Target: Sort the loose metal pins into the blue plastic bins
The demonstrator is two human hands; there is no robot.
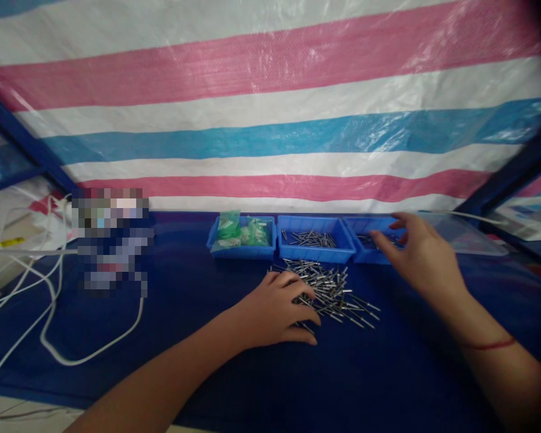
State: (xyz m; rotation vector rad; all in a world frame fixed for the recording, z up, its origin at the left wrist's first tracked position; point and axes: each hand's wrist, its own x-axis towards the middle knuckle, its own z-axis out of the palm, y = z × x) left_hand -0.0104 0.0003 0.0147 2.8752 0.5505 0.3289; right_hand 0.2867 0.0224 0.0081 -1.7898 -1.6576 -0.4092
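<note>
A loose pile of thin metal pop rivets (327, 285) lies on the dark blue tabletop. My left hand (282, 310) rests at the pile's left side, fingers spread and touching some rivets, none gripped. Over the right blue bin (365, 255) hovers my right hand (415, 246), its thumb and fingers apart, with nothing visible between them. That bin holds some rivets, partly hidden by the hand. The middle blue bin (315, 251) contains more rivets. In the left blue bin (243, 251) are green-tinted plastic bags (243, 231) with small pieces inside.
White cables (54, 319) loop across the table's left side, near a pixelated area. A clear plastic sheet or lid (469, 234) lies at the back right. Striped tarpaulin (270, 138) hangs behind the bins, between blue frame posts (509, 171).
</note>
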